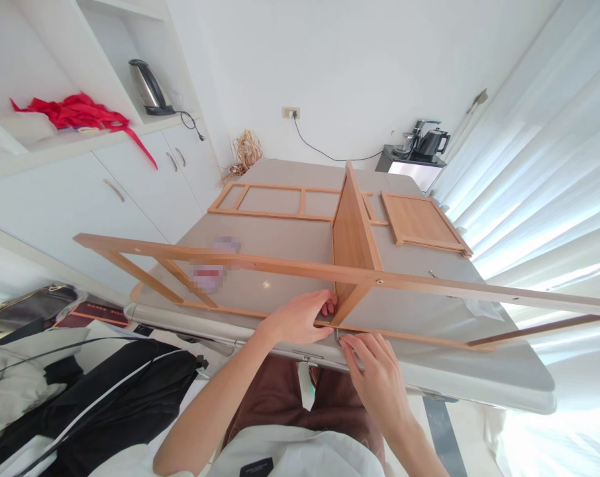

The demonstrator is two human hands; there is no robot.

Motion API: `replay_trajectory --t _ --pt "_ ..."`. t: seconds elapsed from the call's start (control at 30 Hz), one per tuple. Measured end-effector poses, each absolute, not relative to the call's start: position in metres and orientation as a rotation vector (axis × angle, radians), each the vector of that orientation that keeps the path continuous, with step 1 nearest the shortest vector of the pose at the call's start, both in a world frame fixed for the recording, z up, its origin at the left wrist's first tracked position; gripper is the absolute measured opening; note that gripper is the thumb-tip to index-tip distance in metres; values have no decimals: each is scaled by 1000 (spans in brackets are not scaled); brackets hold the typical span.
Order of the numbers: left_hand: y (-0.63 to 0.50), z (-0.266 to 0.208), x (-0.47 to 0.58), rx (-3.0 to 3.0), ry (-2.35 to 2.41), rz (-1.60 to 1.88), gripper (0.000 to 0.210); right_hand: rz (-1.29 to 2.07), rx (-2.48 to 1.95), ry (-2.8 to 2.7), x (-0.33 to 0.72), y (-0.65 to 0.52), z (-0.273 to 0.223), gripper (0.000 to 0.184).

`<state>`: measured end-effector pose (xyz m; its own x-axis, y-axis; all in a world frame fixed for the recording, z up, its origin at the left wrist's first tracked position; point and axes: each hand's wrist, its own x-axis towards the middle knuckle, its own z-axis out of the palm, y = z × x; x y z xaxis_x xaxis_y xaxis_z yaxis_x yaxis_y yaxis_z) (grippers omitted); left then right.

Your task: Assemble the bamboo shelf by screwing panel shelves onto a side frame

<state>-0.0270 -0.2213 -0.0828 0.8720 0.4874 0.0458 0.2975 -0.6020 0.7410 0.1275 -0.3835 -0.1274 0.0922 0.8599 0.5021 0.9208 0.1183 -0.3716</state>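
Holding a wooden panel [350,232] and a small metal piece [338,335] at the table's near edge

Along the near edge of the table [290,242], a ladder-like wooden frame [280,265] stands on its long side, with the panel upright behind it, reaching toward the far edge. The left hand [300,317] clasps the panel's foot, fingers curled against its left face. Just beside it, the right hand [377,361] pinches the metal piece, partly hidden, at the lower rail. A flat frame [275,215] lies toward the far edge; a second panel [422,222] lies near the right edge.
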Motion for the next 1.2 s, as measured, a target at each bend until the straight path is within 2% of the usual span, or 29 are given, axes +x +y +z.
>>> replay_trajectory --t 0.53,1.0,1.2 --pt "-220 -83 -27 2259 538 274 27 -350 -1832 -1673 112 -384 -141 13" --pt "-218 -62 -21 2182 530 95 36 -307 -1803 -1605 117 -382 -136 14" --pt "-220 -48 -19 2119 536 91 33 -228 -1787 -1496 110 -384 -136 17"
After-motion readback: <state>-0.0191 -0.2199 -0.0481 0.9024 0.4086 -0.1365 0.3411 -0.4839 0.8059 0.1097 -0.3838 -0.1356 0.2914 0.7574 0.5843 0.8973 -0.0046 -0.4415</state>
